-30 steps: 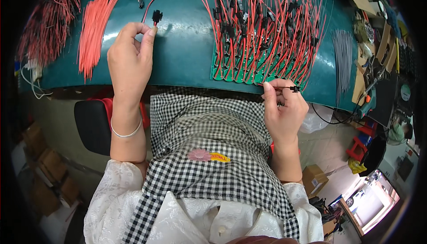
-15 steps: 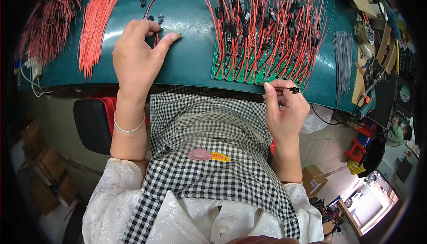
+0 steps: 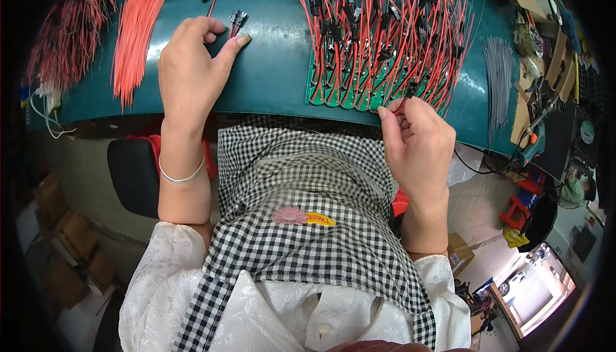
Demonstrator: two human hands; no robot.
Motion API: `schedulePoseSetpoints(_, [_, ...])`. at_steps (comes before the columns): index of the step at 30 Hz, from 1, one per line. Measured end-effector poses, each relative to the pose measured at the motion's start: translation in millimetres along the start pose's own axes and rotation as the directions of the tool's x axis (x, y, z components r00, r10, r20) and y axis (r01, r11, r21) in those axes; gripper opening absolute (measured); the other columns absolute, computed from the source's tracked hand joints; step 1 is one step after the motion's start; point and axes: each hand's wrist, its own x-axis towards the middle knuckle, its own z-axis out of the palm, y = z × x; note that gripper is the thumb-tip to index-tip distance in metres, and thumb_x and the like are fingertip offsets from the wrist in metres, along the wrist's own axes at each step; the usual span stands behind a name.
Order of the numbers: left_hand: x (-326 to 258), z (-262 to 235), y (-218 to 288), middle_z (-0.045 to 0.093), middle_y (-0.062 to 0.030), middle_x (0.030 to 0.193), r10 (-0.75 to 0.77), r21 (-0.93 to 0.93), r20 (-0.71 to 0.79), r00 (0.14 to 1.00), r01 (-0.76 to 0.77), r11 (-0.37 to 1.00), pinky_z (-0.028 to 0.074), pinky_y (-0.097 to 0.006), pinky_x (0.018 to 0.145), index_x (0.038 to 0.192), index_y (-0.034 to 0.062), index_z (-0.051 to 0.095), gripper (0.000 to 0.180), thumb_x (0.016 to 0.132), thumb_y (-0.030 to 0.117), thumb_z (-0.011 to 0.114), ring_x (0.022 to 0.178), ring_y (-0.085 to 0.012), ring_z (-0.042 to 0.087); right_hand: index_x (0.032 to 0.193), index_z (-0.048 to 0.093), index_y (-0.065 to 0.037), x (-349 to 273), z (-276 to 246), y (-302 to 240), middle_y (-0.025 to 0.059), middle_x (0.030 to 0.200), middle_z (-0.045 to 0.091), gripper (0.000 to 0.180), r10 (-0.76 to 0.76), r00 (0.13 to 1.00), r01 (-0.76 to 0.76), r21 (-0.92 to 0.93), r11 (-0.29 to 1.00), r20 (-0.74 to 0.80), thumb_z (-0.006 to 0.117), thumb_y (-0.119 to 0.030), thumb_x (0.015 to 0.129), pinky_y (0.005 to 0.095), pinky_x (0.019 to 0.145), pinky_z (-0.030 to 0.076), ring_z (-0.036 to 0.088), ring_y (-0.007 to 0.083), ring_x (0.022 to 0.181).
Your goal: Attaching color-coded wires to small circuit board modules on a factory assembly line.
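My left hand (image 3: pixel 200 53) is over the table at the left, fingers curled and thumb stretched out. Small black connectors (image 3: pixel 238 17) stick up past the thumb; their short red and black leads run down behind it into the hand, where the grip is partly hidden. Low at the front edge, my right hand (image 3: pixel 417 134) pinches a red and black lead whose black connector (image 3: pixel 412 87) points up. Just beyond it lies a panel of green circuit boards (image 3: pixel 350 100), with many red and black connector leads (image 3: pixel 385 37) standing up from it.
A bundle of red wires (image 3: pixel 138 41) lies on the green table (image 3: pixel 273 63) at the left, with tangled dark red wires (image 3: pixel 70 37) farther left. Grey wires (image 3: pixel 497 82) lie right of the boards. A tool with a teal handle (image 3: pixel 531 150) sits at the right edge.
My right hand has risen slightly, and its connector has swung from pointing right to pointing up. At the left, the connectors have shifted rightward and closer together as my left hand moved slightly left.
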Motion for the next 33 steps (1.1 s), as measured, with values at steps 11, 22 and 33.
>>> schedulePoseSetpoints(11, [1.7, -3.8, 3.9, 0.066, -0.0069, 0.077, -0.186, -0.091, 0.134, 0.973, 0.199, 0.976, 0.048, -0.029, 0.061, 0.088, 0.0033, 0.068, 0.016, 0.088, 0.017, 0.076, 0.064, -0.0143, 0.061, 0.08, 0.056, -0.001, 3.3, 4.0, 0.9, 0.0139, 0.073, 0.063, 0.018, 0.023, 1.0, -0.023, -0.002, 1.0, -0.021, 0.073, -0.005, 0.085, 0.0423, 0.052, 0.047, 0.061, 0.0342, 0.059])
schedulePoseSetpoints(22, [0.3, -6.9, -7.5, 0.072, -0.0046, 0.088, -0.19, -0.715, 0.065, 0.98, 0.179, 0.676, 0.047, -0.018, 0.068, 0.11, -0.0042, 0.065, 0.019, 0.097, 0.01, 0.067, 0.076, -0.0056, 0.064, 0.079, 0.056, -0.001, 5.6, 3.1, 2.2, 0.0123, 0.069, 0.061, 0.019, 0.037, 0.999, -0.037, 0.047, 0.998, -0.008, 0.075, -0.004, 0.083, 0.0403, 0.05, 0.046, 0.061, 0.0312, 0.057])
schedulePoseSetpoints(33, [-4.2, -9.9, 3.9, 0.072, -0.0063, 0.088, -0.137, -0.844, 0.166, 0.976, 0.213, 0.491, 0.047, -0.019, 0.076, 0.11, -0.0045, 0.065, 0.017, 0.099, 0.008, 0.064, 0.082, -0.0067, 0.064, 0.077, 0.056, -0.001, 8.8, 1.7, 3.9, 0.0145, 0.069, 0.062, 0.021, 0.02, 0.999, -0.021, 0.027, 0.999, 0.024, 0.074, -0.005, 0.083, 0.0425, 0.052, 0.046, 0.061, 0.0342, 0.059])
